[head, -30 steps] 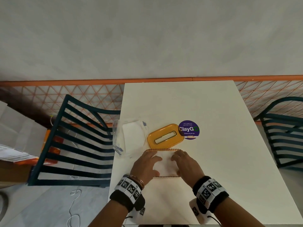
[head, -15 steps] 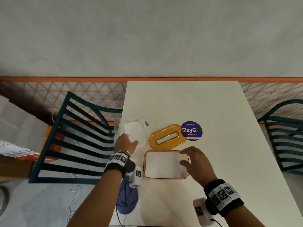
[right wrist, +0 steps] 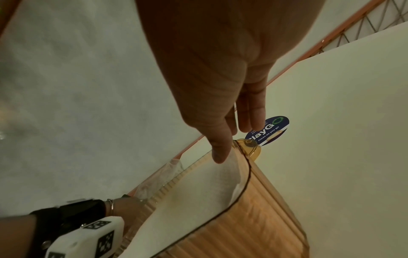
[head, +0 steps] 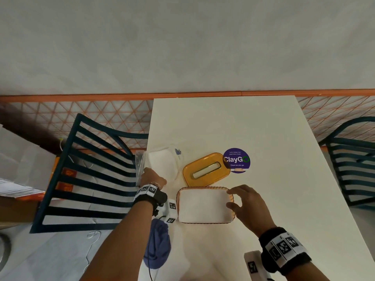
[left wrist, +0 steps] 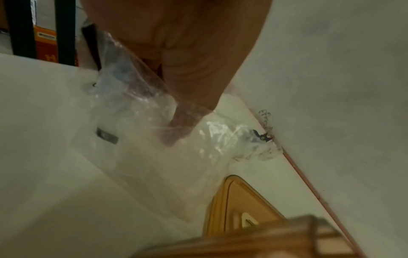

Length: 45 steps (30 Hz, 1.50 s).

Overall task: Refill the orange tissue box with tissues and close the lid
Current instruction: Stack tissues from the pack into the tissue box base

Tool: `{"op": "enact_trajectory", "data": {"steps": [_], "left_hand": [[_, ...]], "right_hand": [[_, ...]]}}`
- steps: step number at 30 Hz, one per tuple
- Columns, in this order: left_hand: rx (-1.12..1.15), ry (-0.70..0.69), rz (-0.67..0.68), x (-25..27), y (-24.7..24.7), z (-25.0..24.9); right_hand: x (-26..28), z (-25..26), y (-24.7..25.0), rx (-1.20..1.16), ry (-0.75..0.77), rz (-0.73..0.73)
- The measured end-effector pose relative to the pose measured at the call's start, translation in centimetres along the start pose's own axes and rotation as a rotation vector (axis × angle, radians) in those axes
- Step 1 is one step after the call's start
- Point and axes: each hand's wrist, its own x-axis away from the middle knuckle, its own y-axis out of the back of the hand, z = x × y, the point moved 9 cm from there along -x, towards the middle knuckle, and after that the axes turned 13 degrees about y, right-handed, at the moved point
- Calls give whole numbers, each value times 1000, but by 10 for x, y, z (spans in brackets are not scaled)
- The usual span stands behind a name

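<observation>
Left hand (head: 152,178) reaching forward with fingers hidden, right hand (head: 246,204) loosely spread

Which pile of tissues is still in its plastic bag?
The pile at the table's left edge, where the left hand reaches into the clear wrapper. The other pile lies bare inside the open orange box.

My head view is evenly lit and soft, with straight edges bowing towards the corners. Both wrist views run dimmer and warmer. On the left wrist, the crinkled clear plastic tissue bag (left wrist: 154,139) throws small glints and the near foreground smears with blur. On the right wrist, the right hand (right wrist: 220,87) looms dark and shadowed.
</observation>
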Motion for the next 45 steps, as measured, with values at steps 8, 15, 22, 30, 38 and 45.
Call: {"op": "enact_trajectory", "data": {"steps": [8, 15, 22, 30, 38, 45], "left_hand": [[-127, -8, -55, -8, 6, 1], [-109, 35, -23, -21, -4, -2], [53, 46, 77, -32, -18, 4], [-64, -3, 2, -21, -8, -6], [-9, -42, 34, -17, -10, -2], [-20, -33, 22, -10, -2, -8]], "right_hand": [[-2, -4, -1, 6, -9, 20], [-2, -6, -1, 20, -17, 39], [-2, -9, 1, 47, -20, 43], [4, -11, -3, 51, -34, 54], [5, -12, -1, 69, -43, 56], [6, -12, -2, 67, -44, 42]]}}
